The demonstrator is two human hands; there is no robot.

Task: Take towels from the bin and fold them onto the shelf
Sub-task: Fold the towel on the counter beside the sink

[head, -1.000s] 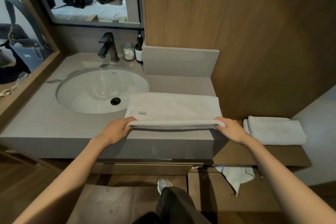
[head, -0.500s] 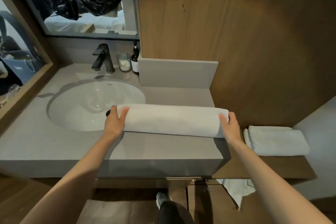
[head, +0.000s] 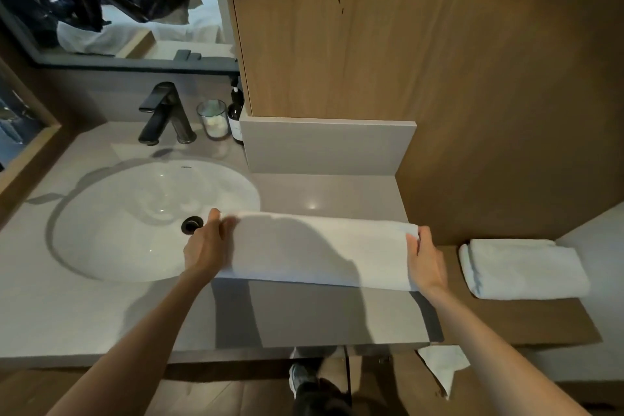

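A person folds a white towel [head: 317, 248] on the grey table [head: 101, 311] beside the sink [head: 135, 219], the left hand [head: 206, 246] closed on the towel's left end, thumb and fingers pinching the layers, and the right hand [head: 426, 260] curled round the right end with its fingertips tucked over the top edge. The towel lies as a long narrow band across the table, its left end overhanging the rim of the sink near the drain [head: 192, 224]. One folded towel [head: 523, 268] already rests on the wooden shelf [head: 540, 317], lower and to the right, well apart from the one in hand. No bin is in view. The risks from here look modest but real: the overhanging left end could sag into the basin and pick up any water there if the left hand lets go first; the stacked layers could slide out of line during the next fold, since only the two ends are gripped and the middle is unsupported; and carrying the bundle across to the shelf one-handed may let it unroll. A white cloth [head: 442, 371] hangs below the table edge, and whether it would catch on anything cannot be told
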